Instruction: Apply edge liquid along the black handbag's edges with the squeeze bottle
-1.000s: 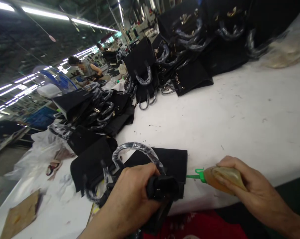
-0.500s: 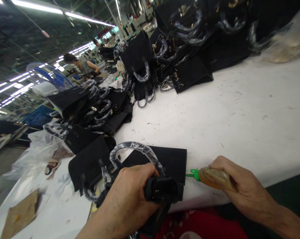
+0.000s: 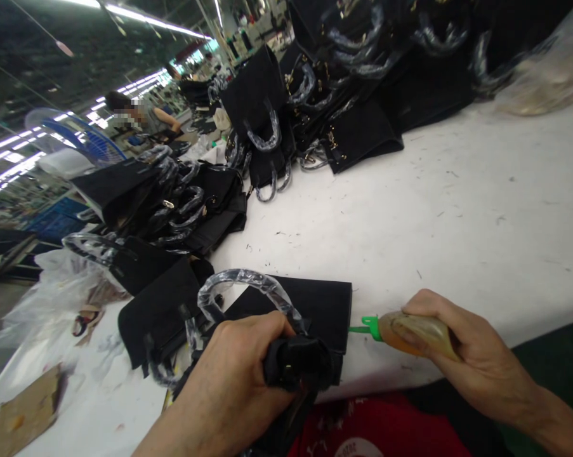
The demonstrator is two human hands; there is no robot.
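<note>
My left hand (image 3: 241,368) is closed around part of a black handbag (image 3: 315,304) at the table's near edge. The bag's curved handle (image 3: 248,279) is wrapped in clear plastic and arches up behind my knuckles. In my right hand (image 3: 471,355) lies a soft squeeze bottle (image 3: 417,333) with amber liquid inside. Its green nozzle (image 3: 362,327) points left, with the tip at or very close to the bag's right edge; whether it touches I cannot tell. My fingers hide part of the bag.
Black handbags (image 3: 181,203) with plastic-wrapped handles are piled left and along the back of the white table (image 3: 433,222). A brown board (image 3: 26,409) lies at lower left, clear plastic (image 3: 62,285) behind it. A person (image 3: 143,120) sits beyond a blue fan (image 3: 89,139).
The view has shifted slightly, so the bags and table appear a little further left. Both hands keep their holds, and the nozzle stays beside the bag's right edge.
</note>
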